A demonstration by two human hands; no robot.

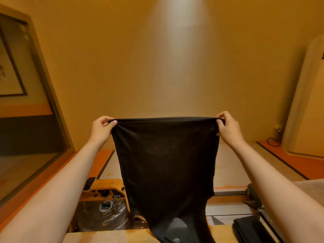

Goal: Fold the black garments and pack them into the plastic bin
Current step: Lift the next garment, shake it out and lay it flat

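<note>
While both bare arms stretch forward, the left hand (102, 128) and the right hand (228, 126) each pinch a top corner of the black garment (164, 160). On each hand the thumb and curled fingers close tightly on the cloth. The upper hem runs taut and nearly level between them, in mid-air in front of the far wall (122, 67).

The fabric is thin, matte and finely knit, and it hangs as a flat panel that narrows a little downward. Its right edge curves inward low down, and its bottom end reaches the near wooden surface (108, 236), where a pale patch shows on the cloth.

At the near right lies a folded black pile (250, 228), smooth and flat-edged. I cannot tell whether it sits inside a bin.

Left of the garment, a rounded clear tank (105, 216) with a glossy, reflective shell sits under a curved wooden frame (107, 185). The wall is plain and faintly textured, lit by a soft streak from above. A dark-framed picture (8, 67) hangs at the far left, and a tall pale rounded cabinet (306, 102) stands at the right, with a thin black cable (273, 141) on the floor just beside it.
</note>
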